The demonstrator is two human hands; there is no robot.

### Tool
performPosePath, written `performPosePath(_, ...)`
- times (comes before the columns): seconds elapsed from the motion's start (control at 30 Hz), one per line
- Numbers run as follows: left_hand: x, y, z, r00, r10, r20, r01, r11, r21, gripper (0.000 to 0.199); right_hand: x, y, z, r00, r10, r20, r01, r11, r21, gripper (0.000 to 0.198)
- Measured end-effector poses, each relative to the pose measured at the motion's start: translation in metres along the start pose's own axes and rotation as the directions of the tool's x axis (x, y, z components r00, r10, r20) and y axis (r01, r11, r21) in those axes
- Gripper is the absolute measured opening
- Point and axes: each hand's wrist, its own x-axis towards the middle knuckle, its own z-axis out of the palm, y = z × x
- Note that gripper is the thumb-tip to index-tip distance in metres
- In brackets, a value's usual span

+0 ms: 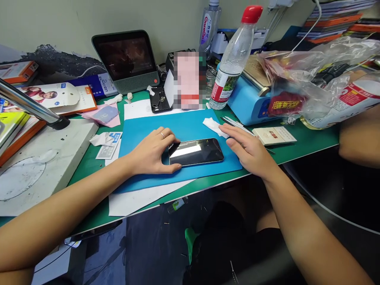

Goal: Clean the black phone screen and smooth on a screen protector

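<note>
A smartphone [197, 152] with a dark, glossy screen lies face up on a blue mat [148, 180], a bright white reflection across its glass. My left hand [154, 152], a ring on one finger, grips the phone's left end between thumb and fingers. To the right of the phone, my right hand [249, 152] hovers with its fingers stretched out and nothing in its grasp. Its fingertips reach the edge of a crumpled white tissue [211, 125]; whether they touch it I cannot tell.
Behind the mat stand a smart display [127, 59] and a red-capped bottle [231, 59]. At right are a blue device [252, 101], a cigarette pack [274, 135], plastic bags [308, 75] and a tilted can [344, 101]. A white platform [53, 166] and metal pole [35, 101] occupy the left.
</note>
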Motion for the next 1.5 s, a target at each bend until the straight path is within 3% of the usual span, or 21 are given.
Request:
performPosePath(0.2, 0.0, -0.001, 0.0, 1.0, 0.009, 0.006, -0.009, 1.0, 0.0, 0.061, 0.022, -0.018, -0.018, 0.98, -0.049, -0.191, 0.041, 0.998, -0.045, 0.032)
performPosePath(0.3, 0.001, 0.0, 0.001, 1.0, 0.008, 0.01, -0.008, 1.0, -0.008, 0.061, 0.044, -0.013, -0.017, 0.999, -0.006, -0.051, -0.002, 0.986, -0.167, 0.033)
performPosePath(0.43, 0.001, 0.0, 0.002, 1.0, -0.004, 0.025, 0.005, 1.0, -0.012, 0.06, 0.062, 0.006, -0.002, 0.988, 0.037, 0.153, 0.009, 0.957, -0.289, 0.032)
performPosePath(0.63, 0.0, 0.001, 0.001, 1.0, -0.007, 0.021, 0.007, 1.0, -0.012, 0.058, 0.064, 0.013, 0.006, 0.981, 0.004, 0.193, 0.055, 0.952, -0.302, 0.026)
performPosePath(0.87, 0.0, 0.002, 0.0, 1.0, 0.004, 0.007, -0.004, 1.0, -0.026, 0.058, 0.042, -0.014, -0.024, 0.989, -0.031, 0.144, 0.067, 0.964, -0.256, 0.025)
performPosePath(1.1, -0.001, 0.0, 0.002, 1.0, 0.002, 0.003, -0.002, 0.999, -0.041, 0.06, 0.02, -0.028, -0.026, 0.953, -0.073, 0.296, 0.143, 0.964, -0.224, 0.021)
performPosePath(1.5, -0.001, -0.003, 0.003, 1.0, 0.004, -0.015, -0.005, 0.999, -0.048, 0.06, 0.03, -0.031, -0.017, 0.911, -0.042, 0.41, 0.125, 0.976, -0.178, 0.021)
